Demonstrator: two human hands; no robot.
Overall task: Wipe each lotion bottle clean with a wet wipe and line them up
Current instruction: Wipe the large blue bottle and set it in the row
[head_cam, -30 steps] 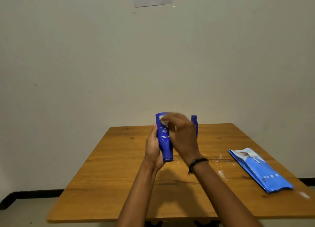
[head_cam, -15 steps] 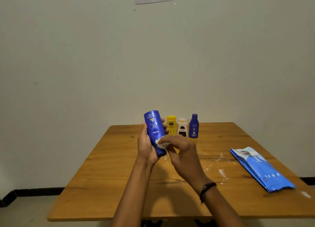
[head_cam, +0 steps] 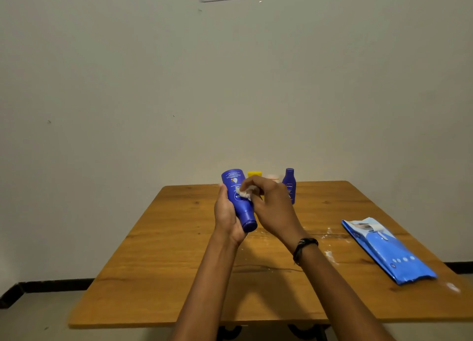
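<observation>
Our left hand (head_cam: pixel 226 217) grips the big bottle (head_cam: pixel 242 207) above the tabletop (head_cam: pixel 166 263). The bottle is upside down, with its cap end tilted toward us. Just right of the bottle, our right hand (head_cam: pixel 273 207) pinches a crumpled wipe (head_cam: pixel 245 192) in curled fingers (head_cam: pixel 257 185) and holds it against the bottle's label. Behind the bottle stand a yellow bottle (head_cam: pixel 254 173), a pale bottle (head_cam: pixel 272 178) and a small blue bottle (head_cam: pixel 289 184), partly hidden by that hand. Well to the bottle's right lies the wipes pack (head_cam: pixel 386 251)
</observation>
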